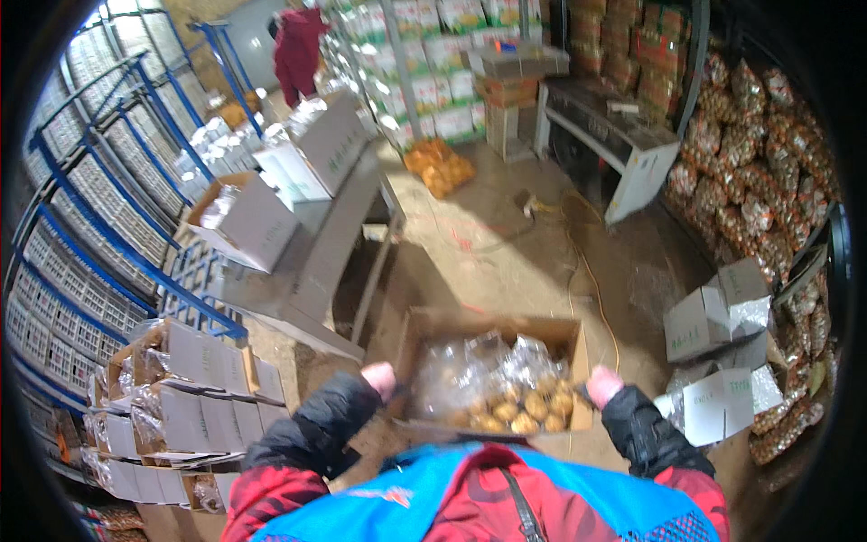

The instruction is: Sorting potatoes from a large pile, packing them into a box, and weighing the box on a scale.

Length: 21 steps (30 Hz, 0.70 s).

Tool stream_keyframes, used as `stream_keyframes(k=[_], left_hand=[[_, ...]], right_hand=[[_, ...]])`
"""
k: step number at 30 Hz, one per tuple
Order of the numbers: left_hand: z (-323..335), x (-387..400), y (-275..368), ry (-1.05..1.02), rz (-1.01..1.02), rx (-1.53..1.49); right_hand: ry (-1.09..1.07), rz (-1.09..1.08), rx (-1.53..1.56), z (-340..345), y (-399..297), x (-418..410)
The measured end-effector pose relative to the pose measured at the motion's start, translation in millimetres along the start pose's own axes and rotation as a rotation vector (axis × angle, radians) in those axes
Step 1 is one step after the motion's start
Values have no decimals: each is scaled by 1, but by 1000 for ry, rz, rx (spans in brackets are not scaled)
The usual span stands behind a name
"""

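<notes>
An open cardboard box [494, 427] is in front of my body, with round yellowish-brown produce [525, 410] inside along its near right part. Clear plastic film [460, 366] lies over the rest of the contents. My left hand [381, 381], in a pink glove or bare, grips the box's left side. On the opposite side, my right hand [604, 386] is closed at the box's right wall. The fingers of both hands are partly hidden by the box edges and blur. Dark sleeve covers reach up to both wrists.
A metal table [318, 271] with open cartons [254, 223] stands left ahead. Stacked cartons [203, 420] are at the lower left, and more cartons [718, 400] at the right, by piled net bags [752, 156]. A yellow cable [596, 284] crosses the floor. A person [298, 54] is far off.
</notes>
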<state>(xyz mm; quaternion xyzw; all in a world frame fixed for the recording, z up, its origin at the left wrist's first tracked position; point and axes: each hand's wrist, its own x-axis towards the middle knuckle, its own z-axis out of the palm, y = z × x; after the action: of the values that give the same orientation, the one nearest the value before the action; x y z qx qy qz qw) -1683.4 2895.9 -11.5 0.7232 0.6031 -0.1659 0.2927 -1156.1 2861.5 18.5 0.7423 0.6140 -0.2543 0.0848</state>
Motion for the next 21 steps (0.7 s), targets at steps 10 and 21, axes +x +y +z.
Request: stream_keyframes(k=[10,21], left_hand=[[-173,212,-27,17,-219,-343],[-355,462,-63,-123,-214,-205]], right_hand=[[-68,98,-8,-166,-107,259],[-174,137,-28,-287,-187,531]])
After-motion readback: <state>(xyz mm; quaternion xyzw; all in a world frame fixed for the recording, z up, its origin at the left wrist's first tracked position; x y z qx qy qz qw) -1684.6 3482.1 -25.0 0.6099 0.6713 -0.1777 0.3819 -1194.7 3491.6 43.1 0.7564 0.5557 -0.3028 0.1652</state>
